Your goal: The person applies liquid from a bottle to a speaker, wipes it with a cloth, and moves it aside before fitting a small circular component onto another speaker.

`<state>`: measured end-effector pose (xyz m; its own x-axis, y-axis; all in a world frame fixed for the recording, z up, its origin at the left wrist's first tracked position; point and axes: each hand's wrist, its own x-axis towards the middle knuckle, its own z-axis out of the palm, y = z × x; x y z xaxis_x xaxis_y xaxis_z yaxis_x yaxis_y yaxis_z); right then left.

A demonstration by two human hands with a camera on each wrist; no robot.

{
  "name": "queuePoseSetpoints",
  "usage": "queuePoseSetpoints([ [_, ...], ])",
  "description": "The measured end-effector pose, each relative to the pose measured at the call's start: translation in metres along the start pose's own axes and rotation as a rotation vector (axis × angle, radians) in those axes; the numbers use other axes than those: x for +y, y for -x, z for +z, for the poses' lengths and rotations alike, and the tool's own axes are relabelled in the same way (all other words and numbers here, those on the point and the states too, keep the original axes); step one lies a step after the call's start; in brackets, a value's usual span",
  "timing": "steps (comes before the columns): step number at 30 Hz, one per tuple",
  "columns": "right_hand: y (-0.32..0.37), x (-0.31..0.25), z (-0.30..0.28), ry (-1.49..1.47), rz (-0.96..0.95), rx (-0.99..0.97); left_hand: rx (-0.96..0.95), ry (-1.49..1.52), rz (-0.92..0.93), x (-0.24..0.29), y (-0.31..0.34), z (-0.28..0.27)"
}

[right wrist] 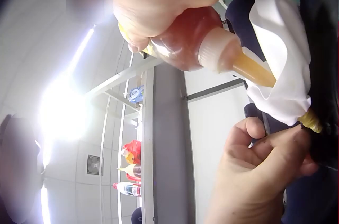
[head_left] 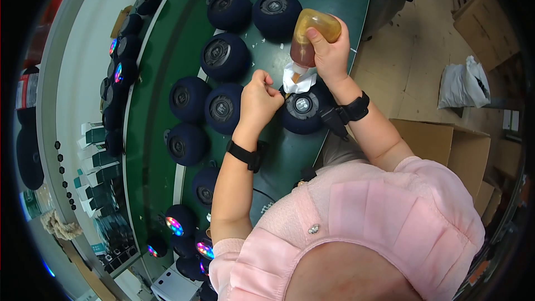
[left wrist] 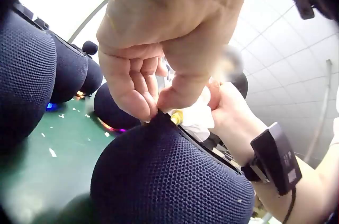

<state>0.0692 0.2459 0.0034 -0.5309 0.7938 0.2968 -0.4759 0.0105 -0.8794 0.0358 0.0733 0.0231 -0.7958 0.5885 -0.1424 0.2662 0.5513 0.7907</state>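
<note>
My right hand [head_left: 332,53] grips a squeeze bottle [head_left: 301,51] of amber-red liquid, tipped nozzle down. A crumpled white cloth [head_left: 304,83] wraps the bottle's nozzle [right wrist: 254,69], and the yellow tip [left wrist: 177,117] pokes out at the rim of a round, navy mesh-covered speaker [head_left: 301,121]. This speaker sits with its round black base face up. At the same rim, the thumb and forefinger of my left hand [head_left: 259,103] pinch a small black edge piece [left wrist: 157,119] of the speaker, close beside the tip. My fingers hide most of that piece.
Several more navy speakers [head_left: 225,56] stand on the green table [head_left: 273,181] to the left and beyond. Some near the front left glow with coloured lights [head_left: 174,225]. Small white scraps lie about. Cardboard boxes [head_left: 423,142] and a grey bag [head_left: 463,86] are at the right.
</note>
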Motion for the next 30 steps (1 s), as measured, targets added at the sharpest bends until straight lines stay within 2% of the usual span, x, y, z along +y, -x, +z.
queuePoseSetpoints([
  [4, 0.005, -0.007, 0.0, -0.045, -0.059, -0.043, 0.014, 0.001, -0.013, -0.001, -0.001, 0.001],
  [9, 0.006, -0.004, -0.008, -0.003, -0.073, 0.02, 0.043, -0.034, -0.015, -0.001, 0.001, 0.002],
  [15, 0.005, 0.012, -0.021, -0.009, 0.028, 0.129, 0.116, -0.149, 0.027, 0.001, 0.004, 0.007],
  [17, -0.001, 0.011, -0.028, -0.024, 0.073, 0.172, 0.171, -0.27, 0.028, 0.003, 0.007, 0.01],
  [19, -0.01, -0.003, -0.035, -0.477, 0.469, 0.303, 0.154, -0.2, -0.008, 0.002, 0.011, 0.007],
  [20, -0.015, -0.002, -0.036, -0.507, 0.593, 0.375, 0.14, -0.124, -0.045, 0.001, 0.012, 0.006],
  [21, -0.016, -0.004, -0.039, -0.506, 0.591, 0.38, 0.135, -0.125, -0.043, -0.001, 0.014, 0.006],
  [23, -0.016, -0.011, -0.045, -0.645, 0.927, 0.498, 0.107, -0.016, 0.007, -0.005, 0.02, 0.006],
  [24, -0.014, 0.001, -0.055, -0.718, 1.01, 0.488, 0.106, -0.014, 0.006, -0.007, 0.025, 0.006],
  [27, 0.0, 0.017, -0.074, -0.725, 1.025, 0.428, 0.158, -0.132, 0.001, -0.018, 0.044, 0.007],
  [29, 0.005, 0.013, -0.079, -0.709, 1.09, 0.474, -0.133, 0.22, -0.399, -0.023, 0.063, 0.011],
  [30, 0.008, 0.013, -0.082, -0.697, 1.094, 0.476, -0.271, 0.49, -0.587, -0.026, 0.072, 0.019],
])
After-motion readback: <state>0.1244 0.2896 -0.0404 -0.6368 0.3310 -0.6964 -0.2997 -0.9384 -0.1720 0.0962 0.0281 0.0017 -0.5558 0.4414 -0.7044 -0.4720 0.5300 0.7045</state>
